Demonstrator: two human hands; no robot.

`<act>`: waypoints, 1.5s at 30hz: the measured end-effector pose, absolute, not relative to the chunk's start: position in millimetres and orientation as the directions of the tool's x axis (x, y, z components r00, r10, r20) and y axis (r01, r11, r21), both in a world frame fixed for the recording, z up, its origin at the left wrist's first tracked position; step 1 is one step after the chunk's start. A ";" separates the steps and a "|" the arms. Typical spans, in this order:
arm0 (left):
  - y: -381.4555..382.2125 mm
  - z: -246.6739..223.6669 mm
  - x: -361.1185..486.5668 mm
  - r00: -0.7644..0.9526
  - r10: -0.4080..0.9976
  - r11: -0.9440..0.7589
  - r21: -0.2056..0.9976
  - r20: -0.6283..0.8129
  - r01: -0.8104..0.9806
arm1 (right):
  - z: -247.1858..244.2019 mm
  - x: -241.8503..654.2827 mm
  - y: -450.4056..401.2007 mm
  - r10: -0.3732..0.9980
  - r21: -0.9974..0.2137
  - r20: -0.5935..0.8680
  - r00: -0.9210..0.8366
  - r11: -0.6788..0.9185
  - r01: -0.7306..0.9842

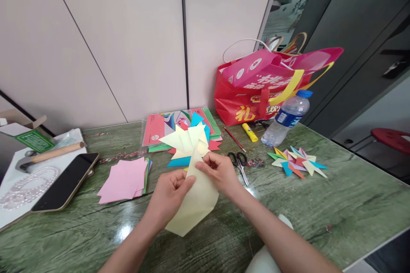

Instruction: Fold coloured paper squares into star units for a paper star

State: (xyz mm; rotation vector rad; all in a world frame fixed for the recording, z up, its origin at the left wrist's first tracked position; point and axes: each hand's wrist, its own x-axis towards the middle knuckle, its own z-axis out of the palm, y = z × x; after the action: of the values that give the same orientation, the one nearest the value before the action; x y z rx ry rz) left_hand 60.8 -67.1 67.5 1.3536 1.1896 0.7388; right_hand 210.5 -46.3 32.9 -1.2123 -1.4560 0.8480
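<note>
Both of my hands hold one sheet of pale yellow paper [196, 200] above the table. My left hand [171, 194] pinches its left edge between thumb and fingers. Opposite it, my right hand [219, 172] grips the right edge near the narrow upper end. That upper end looks folded to a point, while the lower part hangs wide. Just beyond my hands lie several folded paper pieces [182, 141] in cream, blue and red, partly hidden by the sheet. Black-handled scissors [240, 164] rest right of my right hand. A stack of pink paper squares [123, 181] lies left of my left hand.
Packs of coloured paper [153, 130] lie against the wall. A red pencil [235, 139], a yellow glue stick [250, 132], a water bottle [285, 121], a red bag [233, 94] and a folded paper star [297, 162] are rightward. Leftward are a phone [67, 183] and a hammer [54, 152].
</note>
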 end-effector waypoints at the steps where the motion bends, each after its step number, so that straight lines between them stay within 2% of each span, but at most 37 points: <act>1: -67.6 67.0 61.5 0.292 0.933 0.144 0.962 -0.210 0.231 | 32.7 209.9 -46.9 0.959 -0.921 0.280 0.034 0.258 0.293; 5: -68.9 67.0 63.5 0.311 0.925 0.160 0.966 -0.219 0.204 | 33.5 208.1 -48.8 0.942 -0.884 0.327 0.080 0.275 0.377; 11: -70.0 69.4 65.1 0.344 0.911 0.198 0.973 -0.227 0.120 | 36.0 205.6 -50.4 0.945 -0.916 0.290 0.150 0.228 0.331; 16: -71.6 71.7 66.8 0.372 0.900 0.223 0.973 -0.228 0.057 | 38.3 204.9 -52.5 0.931 -0.917 0.319 0.175 0.257 0.305; 23: -70.2 66.0 65.1 0.360 0.902 0.203 0.970 -0.238 0.135 | 35.5 209.3 -48.8 0.948 -0.933 0.287 0.141 0.243 0.267; 28: -70.0 62.6 65.4 0.363 0.893 0.199 0.958 -0.265 0.208 | 33.5 210.8 -48.1 0.923 -0.886 0.355 0.150 0.280 0.371; 38: -70.9 63.7 66.4 0.414 0.862 0.265 0.957 -0.291 0.120 | 36.1 204.9 -53.4 0.867 -0.817 0.449 0.217 0.300 0.492; 42: -69.7 62.1 65.6 0.440 0.857 0.247 0.963 -0.268 0.106 | 33.1 206.5 -50.2 0.883 -0.836 0.424 0.203 0.294 0.463; 45: -69.4 60.9 65.4 0.426 0.868 0.207 0.965 -0.256 0.159 | 30.3 208.8 -47.0 0.901 -0.846 0.399 0.169 0.291 0.447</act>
State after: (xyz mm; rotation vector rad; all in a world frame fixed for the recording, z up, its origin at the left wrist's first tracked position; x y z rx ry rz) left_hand 65.4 -69.4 60.9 1.2901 1.0442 0.6458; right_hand 208.8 -47.0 30.3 -1.3271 -1.4531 0.5159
